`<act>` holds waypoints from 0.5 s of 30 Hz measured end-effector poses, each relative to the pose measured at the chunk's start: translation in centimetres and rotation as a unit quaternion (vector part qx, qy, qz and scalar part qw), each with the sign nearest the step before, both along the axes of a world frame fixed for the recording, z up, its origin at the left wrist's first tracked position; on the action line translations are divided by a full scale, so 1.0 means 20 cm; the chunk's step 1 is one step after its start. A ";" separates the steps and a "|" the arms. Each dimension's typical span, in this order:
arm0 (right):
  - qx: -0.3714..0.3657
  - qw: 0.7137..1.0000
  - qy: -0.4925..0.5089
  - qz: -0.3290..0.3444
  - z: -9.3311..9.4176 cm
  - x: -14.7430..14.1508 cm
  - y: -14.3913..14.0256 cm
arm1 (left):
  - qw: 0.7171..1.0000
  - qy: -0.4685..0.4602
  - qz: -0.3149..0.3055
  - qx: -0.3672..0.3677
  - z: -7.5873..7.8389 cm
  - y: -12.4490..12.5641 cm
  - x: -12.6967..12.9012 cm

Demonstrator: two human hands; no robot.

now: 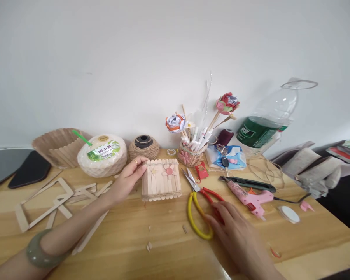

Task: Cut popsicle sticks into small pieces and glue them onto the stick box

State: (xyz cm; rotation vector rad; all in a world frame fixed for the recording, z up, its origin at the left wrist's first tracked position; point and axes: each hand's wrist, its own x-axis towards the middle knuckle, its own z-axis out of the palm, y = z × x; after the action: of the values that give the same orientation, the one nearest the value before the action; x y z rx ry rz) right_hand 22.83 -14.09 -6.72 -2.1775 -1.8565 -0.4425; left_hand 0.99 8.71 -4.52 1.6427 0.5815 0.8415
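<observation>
My left hand [134, 171] pinches the upper left edge of a small craft-stick box [161, 186], which stands on the table with flower decorations on its front. To its right lie scissors [196, 187] with one yellow and one red handle, blades pointing away from me. My right hand [233, 225] is closed over the red handle, and its fingers hide part of that loop. Small wood scraps [149, 246] lie on the table in front of the box.
Loose craft sticks [64, 194] lie on the left. Behind stand a wrapped coconut [102, 157], a twine roll [144, 149] and a basket of pens and paper flowers [191, 153]. A pink glue gun [251, 196], a green cutter [247, 182] and a large bottle [265, 120] are at right.
</observation>
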 end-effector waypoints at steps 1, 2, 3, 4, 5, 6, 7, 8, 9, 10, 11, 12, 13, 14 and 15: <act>0.011 1.000 0.017 0.009 0.02 0.01 0.00 | 1.000 0.013 -0.003 0.015 0.00 -0.02 0.00; 0.022 0.999 0.029 0.014 0.05 0.03 -0.01 | 0.999 0.029 -0.006 0.033 0.00 -0.04 0.00; 0.040 0.999 0.027 0.014 0.08 0.06 -0.01 | 0.998 0.046 -0.009 0.048 0.00 -0.05 0.01; 0.056 0.998 0.014 0.005 0.11 0.10 -0.03 | 0.996 0.060 -0.015 0.059 0.00 -0.07 0.01; 0.068 0.998 -0.001 -0.013 0.13 0.15 -0.04 | 0.995 0.071 -0.023 0.063 -0.01 -0.08 0.01; 0.064 0.997 -0.019 -0.032 0.16 0.22 -0.06 | 0.994 0.079 -0.032 0.062 -0.01 -0.09 0.01; 0.039 0.997 -0.042 -0.054 0.18 0.29 -0.07 | 0.994 0.084 -0.040 0.059 -0.02 -0.10 0.01; 0.012 0.995 -0.072 -0.074 0.20 0.36 -0.09 | 0.994 0.088 -0.044 0.056 -0.03 -0.11 0.01; -0.018 0.991 -0.098 -0.088 0.21 0.43 -0.10 | 0.994 0.090 -0.042 0.054 -0.03 -0.12 0.02; -0.048 0.990 -0.110 -0.078 0.21 0.49 -0.11 | 0.993 0.093 -0.038 0.055 -0.04 -0.12 0.02; -0.082 0.988 -0.115 -0.057 0.20 0.55 -0.12 | 0.993 0.094 -0.033 0.058 -0.04 -0.12 0.02; -0.106 0.986 -0.118 -0.043 0.19 0.60 -0.13 | 0.993 0.095 -0.029 0.062 -0.04 -0.12 0.02; -0.124 0.985 -0.118 -0.033 0.18 0.64 -0.13 | 0.993 0.095 -0.027 0.068 -0.04 -0.13 0.02; -0.144 0.983 -0.112 -0.024 0.16 0.67 -0.13 | 0.992 0.095 -0.025 0.076 -0.04 -0.13 0.02; -0.157 0.982 -0.105 -0.021 0.14 0.69 -0.13 | 0.992 0.095 -0.024 0.084 -0.03 -0.14 0.02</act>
State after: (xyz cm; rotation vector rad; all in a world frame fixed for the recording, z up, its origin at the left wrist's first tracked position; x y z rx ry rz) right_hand 36.61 -16.61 -3.89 -2.4607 -2.1190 -0.4259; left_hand 1.35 5.99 -5.19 1.8982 0.6136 0.7202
